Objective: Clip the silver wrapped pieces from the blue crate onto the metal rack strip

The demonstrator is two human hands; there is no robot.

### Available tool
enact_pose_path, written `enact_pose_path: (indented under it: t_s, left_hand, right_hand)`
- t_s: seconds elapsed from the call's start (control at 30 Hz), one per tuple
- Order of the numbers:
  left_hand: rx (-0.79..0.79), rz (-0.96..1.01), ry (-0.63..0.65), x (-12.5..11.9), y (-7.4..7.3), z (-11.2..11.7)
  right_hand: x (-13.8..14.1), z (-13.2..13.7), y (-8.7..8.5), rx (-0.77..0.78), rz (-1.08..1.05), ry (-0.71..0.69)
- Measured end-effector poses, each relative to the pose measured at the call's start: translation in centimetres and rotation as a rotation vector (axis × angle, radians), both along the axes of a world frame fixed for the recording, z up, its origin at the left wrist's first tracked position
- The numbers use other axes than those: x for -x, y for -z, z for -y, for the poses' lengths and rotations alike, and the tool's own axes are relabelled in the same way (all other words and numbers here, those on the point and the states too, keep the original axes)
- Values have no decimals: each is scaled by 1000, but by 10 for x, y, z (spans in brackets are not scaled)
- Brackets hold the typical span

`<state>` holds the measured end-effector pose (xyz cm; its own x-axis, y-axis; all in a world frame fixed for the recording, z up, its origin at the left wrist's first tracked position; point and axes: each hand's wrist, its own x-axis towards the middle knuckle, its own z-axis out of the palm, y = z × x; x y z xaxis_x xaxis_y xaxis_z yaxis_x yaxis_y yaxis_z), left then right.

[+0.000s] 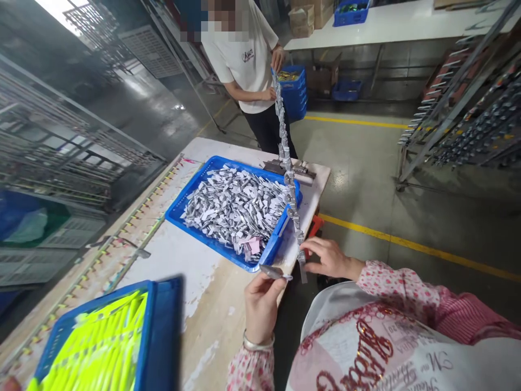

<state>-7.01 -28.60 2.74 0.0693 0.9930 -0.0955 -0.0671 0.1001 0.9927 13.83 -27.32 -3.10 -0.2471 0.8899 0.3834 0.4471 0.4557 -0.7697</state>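
Observation:
My left hand pinches a small flat metal piece at the table's near edge. My right hand grips the lower end of a long strip of metal pieces strung in a row. That strip runs up and away over the blue tray to a person in a white shirt, whose hands hold its far end. The tray is heaped with several loose silver metal pieces and a few pink slips.
A second blue tray with bright yellow-green strips lies at the near left. A rack rod with coloured clips runs along the table's left side. Metal racks stand at right. Blue crates and cardboard boxes sit behind the person.

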Motion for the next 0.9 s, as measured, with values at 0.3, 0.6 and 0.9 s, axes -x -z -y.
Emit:
enact_pose_path:
  t_s: [0.3, 0.6, 0.9]
  left_hand:
    - [-219, -326, -32, 0, 16, -23]
    - [-590, -518, 157, -4, 0, -33]
    - [-720, -632, 254, -4, -5, -36]
  right_hand:
    - [22, -13, 18, -124, 430, -4]
    - [23, -16, 13, -96, 424, -49]
    - [21, -15, 13, -91, 433, -53]
